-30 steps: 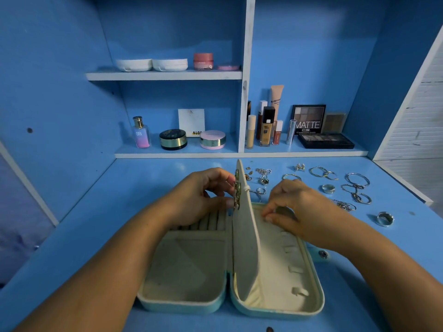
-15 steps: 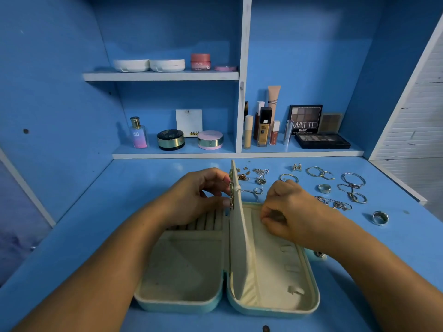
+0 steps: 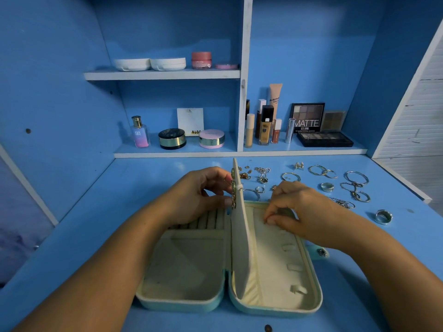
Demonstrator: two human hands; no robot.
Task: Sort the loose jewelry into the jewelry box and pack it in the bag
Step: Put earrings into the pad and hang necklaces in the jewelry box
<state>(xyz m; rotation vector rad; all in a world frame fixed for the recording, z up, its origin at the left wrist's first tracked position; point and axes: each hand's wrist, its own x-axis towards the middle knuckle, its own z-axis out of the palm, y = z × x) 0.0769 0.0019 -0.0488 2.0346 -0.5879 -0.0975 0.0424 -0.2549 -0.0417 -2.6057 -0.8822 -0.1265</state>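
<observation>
Dim, cool, blue-tinted light comes from above and to the right of the jewelry box (image 3: 182,305). Soft shadows fall to its left. Faint glare marks the desk (image 3: 96,224) behind it. Far from it, straight edges bow and soften.

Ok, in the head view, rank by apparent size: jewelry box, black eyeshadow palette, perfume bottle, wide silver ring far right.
1. jewelry box, nearest the camera
2. black eyeshadow palette
3. perfume bottle
4. wide silver ring

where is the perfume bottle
Head view, left side: the perfume bottle stands at the left end of the lower shelf, just left of the black compact.
</observation>
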